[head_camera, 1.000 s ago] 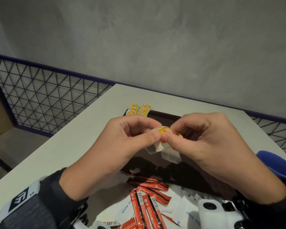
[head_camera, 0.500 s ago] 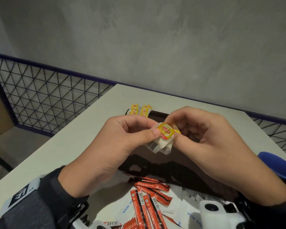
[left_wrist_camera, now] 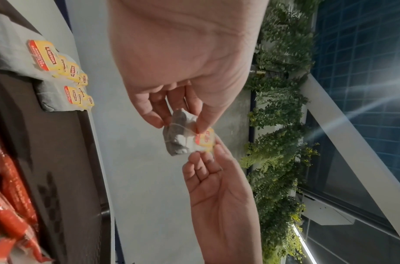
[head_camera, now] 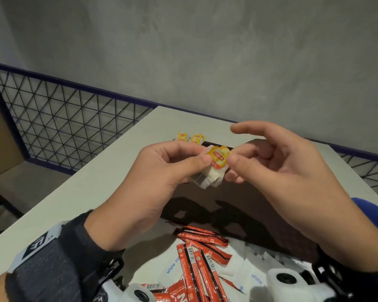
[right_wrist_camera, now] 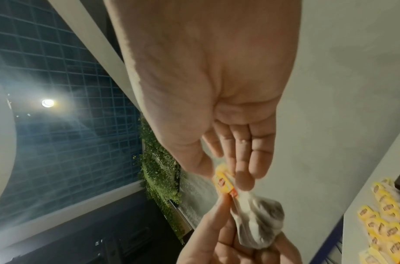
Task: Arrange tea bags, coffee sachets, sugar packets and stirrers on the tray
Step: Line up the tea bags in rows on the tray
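Observation:
A bunch of white tea bags [head_camera: 211, 180] with a yellow tag [head_camera: 219, 158] hangs above the dark brown tray [head_camera: 238, 194]. My left hand [head_camera: 205, 160] pinches it between thumb and fingers, as the left wrist view [left_wrist_camera: 178, 123] also shows. My right hand [head_camera: 238, 159] holds the tag's edge lightly between thumb and middle fingertip [right_wrist_camera: 244, 179], with the index finger stretched out. More tea bags [head_camera: 191, 138] lie in rows at the tray's far left corner. Red coffee sachets [head_camera: 196, 262] and white sugar packets [head_camera: 251, 274] lie in a heap at the near end. No stirrers are in view.
The tray sits on a pale table [head_camera: 92, 184] whose far edge meets a grey wall. A black mesh railing [head_camera: 63, 118] runs along the left side. A blue object [head_camera: 372, 212] shows at the right edge. The tray's middle is bare.
The right hand's fingers have loosened and spread, its index finger lifting away from the tag. The left hand keeps its pinch, and the bunch has risen slightly.

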